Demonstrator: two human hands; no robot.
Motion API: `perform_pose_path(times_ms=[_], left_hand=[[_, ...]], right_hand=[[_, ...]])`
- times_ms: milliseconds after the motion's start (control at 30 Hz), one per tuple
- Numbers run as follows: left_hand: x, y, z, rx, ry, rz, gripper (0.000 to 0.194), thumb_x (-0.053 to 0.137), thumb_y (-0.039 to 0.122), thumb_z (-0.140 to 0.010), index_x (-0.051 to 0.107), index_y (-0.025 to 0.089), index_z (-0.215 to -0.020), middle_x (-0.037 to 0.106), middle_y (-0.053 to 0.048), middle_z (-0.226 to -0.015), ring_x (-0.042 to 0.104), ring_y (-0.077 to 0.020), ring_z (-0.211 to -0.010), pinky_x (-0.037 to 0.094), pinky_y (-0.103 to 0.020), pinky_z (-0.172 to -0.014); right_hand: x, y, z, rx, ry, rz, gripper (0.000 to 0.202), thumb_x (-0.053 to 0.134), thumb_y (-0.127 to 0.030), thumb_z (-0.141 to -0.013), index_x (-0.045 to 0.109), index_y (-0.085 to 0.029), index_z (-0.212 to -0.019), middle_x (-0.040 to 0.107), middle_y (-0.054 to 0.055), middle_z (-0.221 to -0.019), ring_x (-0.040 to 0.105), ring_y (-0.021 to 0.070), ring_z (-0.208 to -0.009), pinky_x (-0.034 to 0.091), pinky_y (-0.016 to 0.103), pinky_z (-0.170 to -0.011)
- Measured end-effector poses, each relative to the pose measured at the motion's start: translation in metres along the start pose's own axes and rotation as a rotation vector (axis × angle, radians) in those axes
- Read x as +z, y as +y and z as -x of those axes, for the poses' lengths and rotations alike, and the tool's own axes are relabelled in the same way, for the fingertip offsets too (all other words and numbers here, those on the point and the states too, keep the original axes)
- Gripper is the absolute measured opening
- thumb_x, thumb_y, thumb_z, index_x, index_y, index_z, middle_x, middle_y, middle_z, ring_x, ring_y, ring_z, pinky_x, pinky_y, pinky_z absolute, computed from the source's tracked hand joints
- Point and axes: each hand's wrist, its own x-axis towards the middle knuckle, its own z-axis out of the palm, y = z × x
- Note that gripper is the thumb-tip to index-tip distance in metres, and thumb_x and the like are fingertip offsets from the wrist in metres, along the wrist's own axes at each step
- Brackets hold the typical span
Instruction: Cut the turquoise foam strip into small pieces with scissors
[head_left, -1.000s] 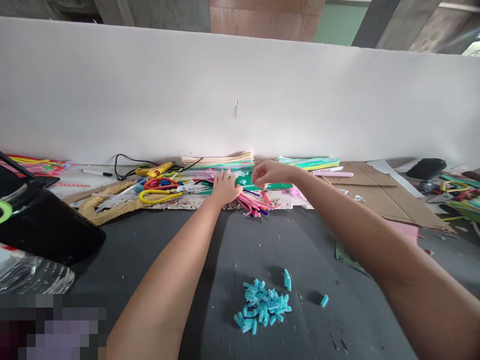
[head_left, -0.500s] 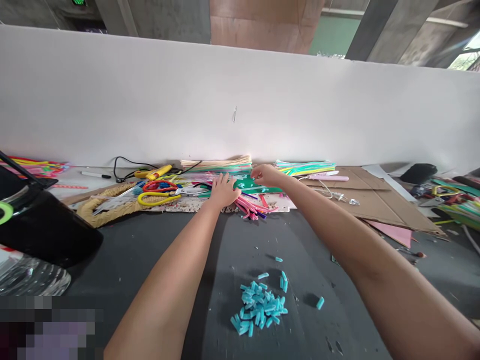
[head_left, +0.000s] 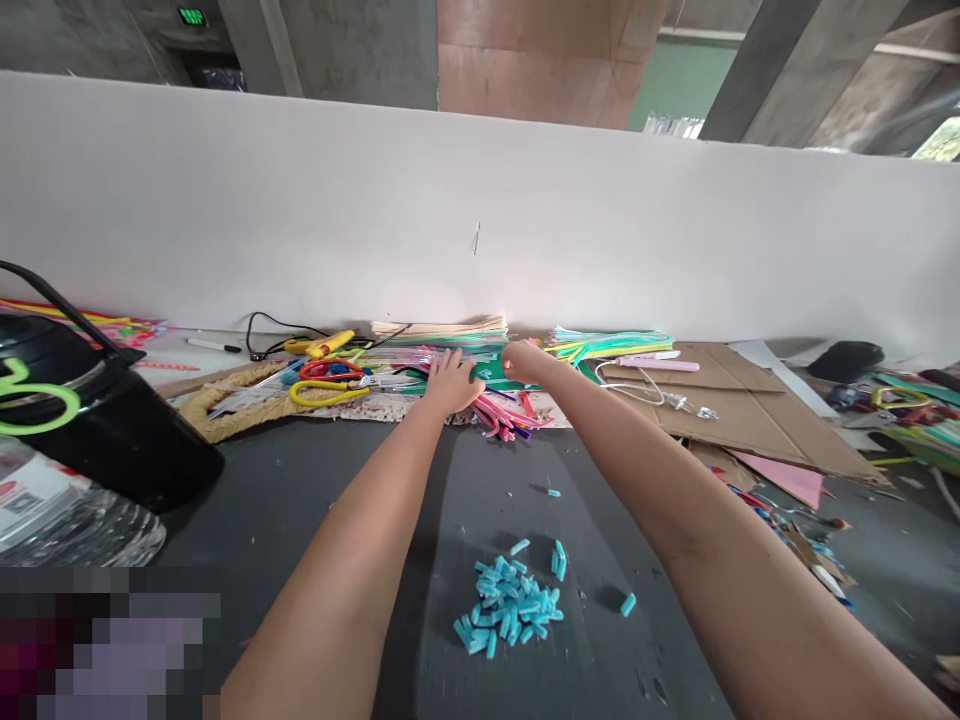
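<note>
My left hand (head_left: 452,383) lies with fingers spread on the heap of craft stems at the back of the table, next to a bunch of pink pipe cleaners (head_left: 501,416). My right hand (head_left: 523,362) is closed, fingers curled, over a green flat piece (head_left: 489,372); what its fingers grip is hidden. Just right of it lie green and yellow pipe cleaners (head_left: 611,342). Behind both hands is a pale bundle of pipe cleaners (head_left: 442,328). Nearer to me, a pile of short cut turquoise pieces (head_left: 510,605) rests on the dark table (head_left: 300,520).
Scissors with yellow handles (head_left: 328,393) and a woven straw piece (head_left: 206,415) lie left of my hands. A black container (head_left: 142,430) and a clear plastic bottle (head_left: 75,515) stand at left. Cardboard (head_left: 757,405) and a pink glue gun (head_left: 660,364) are at right; a white partition (head_left: 337,210) rises behind.
The view has shifted slightly. My right hand's fingers have curled in more, and green strands beside it now stick out. My left hand stays spread on the heap.
</note>
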Motion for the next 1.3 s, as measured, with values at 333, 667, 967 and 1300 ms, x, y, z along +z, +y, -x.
perform_pose_path(times_ms=[333,667,967,1300], left_hand=[[0.006,-0.001,-0.002,0.006,0.047,-0.010,0.053,0.043,0.040,-0.092,0.056,0.026,-0.142,0.032,-0.005,-0.166,0.023,-0.0316,-0.155,0.018,-0.053,-0.126],[0.002,-0.001,0.000,0.002,0.029,0.005,0.054,0.043,0.039,-0.091,0.055,0.028,-0.142,0.030,-0.004,-0.167,0.022,-0.0297,-0.156,0.018,-0.052,-0.126],[0.004,-0.001,-0.004,0.004,0.004,0.011,0.056,0.041,0.040,-0.093,0.053,0.025,-0.145,0.026,-0.005,-0.168,0.018,-0.0296,-0.157,0.014,-0.052,-0.127],[0.008,-0.001,0.000,0.003,0.080,-0.010,0.051,0.042,0.037,-0.093,0.055,0.027,-0.142,0.031,-0.004,-0.167,0.022,-0.0273,-0.156,0.016,-0.049,-0.127]], right_hand=[[-0.023,0.018,0.093,-0.188,-0.208,-0.285,0.019,0.076,-0.020,-0.070,0.081,-0.021,-0.088,0.079,0.001,-0.080,0.072,0.0161,-0.073,0.056,0.024,-0.068],[0.006,0.042,0.017,0.082,0.001,-0.021,0.027,0.063,-0.035,-0.098,0.067,-0.016,-0.116,0.068,0.009,-0.120,0.067,0.0222,-0.106,0.055,0.044,-0.093],[0.005,0.035,-0.018,0.092,-0.148,0.073,0.027,0.062,-0.034,-0.098,0.065,-0.019,-0.121,0.065,0.009,-0.125,0.066,0.0219,-0.106,0.057,0.040,-0.090],[-0.013,0.031,0.033,-0.008,-0.008,-0.195,0.023,0.059,-0.022,-0.095,0.071,-0.012,-0.112,0.075,0.008,-0.106,0.071,0.0184,-0.094,0.057,0.028,-0.081]])
